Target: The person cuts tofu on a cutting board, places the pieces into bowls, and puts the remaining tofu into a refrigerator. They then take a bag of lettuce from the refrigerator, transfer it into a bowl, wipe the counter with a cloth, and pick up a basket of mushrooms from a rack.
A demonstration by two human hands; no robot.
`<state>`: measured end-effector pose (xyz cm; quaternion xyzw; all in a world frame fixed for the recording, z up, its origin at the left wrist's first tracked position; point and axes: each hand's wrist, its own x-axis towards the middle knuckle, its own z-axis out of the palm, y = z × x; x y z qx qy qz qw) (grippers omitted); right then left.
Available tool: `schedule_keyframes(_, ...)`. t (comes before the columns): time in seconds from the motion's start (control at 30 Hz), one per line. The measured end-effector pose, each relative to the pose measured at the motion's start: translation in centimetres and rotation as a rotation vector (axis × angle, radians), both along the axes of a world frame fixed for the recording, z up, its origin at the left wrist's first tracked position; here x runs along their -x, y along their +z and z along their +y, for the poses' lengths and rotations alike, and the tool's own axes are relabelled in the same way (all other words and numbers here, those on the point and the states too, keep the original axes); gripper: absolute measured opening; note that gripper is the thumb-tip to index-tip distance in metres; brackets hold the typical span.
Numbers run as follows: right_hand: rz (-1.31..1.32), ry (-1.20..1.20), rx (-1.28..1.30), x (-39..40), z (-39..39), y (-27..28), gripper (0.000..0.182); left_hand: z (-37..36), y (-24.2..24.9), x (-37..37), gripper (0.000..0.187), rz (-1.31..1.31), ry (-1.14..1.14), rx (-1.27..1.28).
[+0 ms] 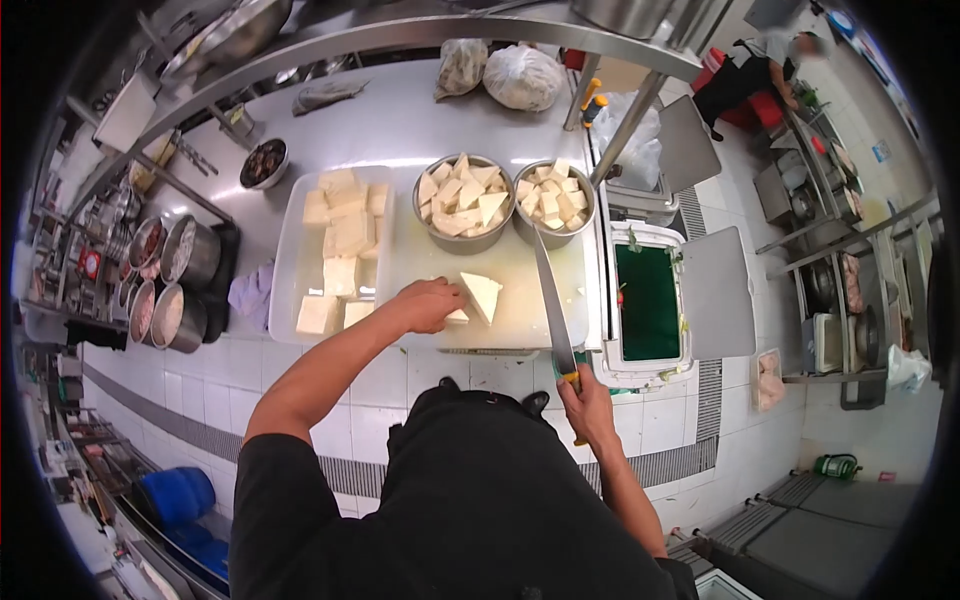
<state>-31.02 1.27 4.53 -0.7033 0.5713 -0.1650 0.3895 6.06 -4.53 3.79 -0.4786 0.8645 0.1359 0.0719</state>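
My right hand (588,405) is wrapped round the yellow handle of a long knife (556,305); its blade points away from me across the cutting board's right side. My left hand (430,305) is closed on a piece of tofu (457,316) at the near edge of the white cutting board (420,262); the fingers hide most of that piece. Just right of it stands a triangular tofu piece (481,298). Behind, two metal pots, a larger one (464,240) and a smaller one (557,236), are filled with cut tofu. Left, a clear tub (293,250) holds large tofu blocks (348,233).
A bowl of dark food (264,164) and plastic bags (523,78) sit on the steel counter, under a shelf rail (400,38). Several pots (190,250) stand left. A green-lined bin (650,300) is at right. Another person (750,75) works at far right.
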Motion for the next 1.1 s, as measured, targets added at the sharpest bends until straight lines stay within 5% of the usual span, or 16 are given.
schedule_keyframes(0.23,-0.275,-0.274,-0.241,2.9,2.7,-2.5,0.033,-0.6,1.2,-3.3,0.041,0.283,0.427,-0.084)
schedule_keyframes(0.3,-0.356,-0.269,-0.193,3.3,3.1,-3.0,0.018,-1.1,2.0,-4.3,0.043,0.708,0.761,-0.392)
schedule_keyframes(0.43,-0.391,-0.318,-0.31,4.4,3.2,-2.5,0.018,-3.0,6.8,-3.6,0.043,1.189,0.791,-0.239)
schedule_keyframes(0.6,-0.355,-0.276,-0.284,3.9,1.9,-1.8,0.018,-10.6,9.4,-2.0,0.045,0.772,0.842,-0.047)
schedule_keyframes(1.1,-0.34,-0.301,-0.166,5.6,3.0,-5.4,0.02,-19.5,9.8,-3.3,0.054,0.458,0.733,0.168)
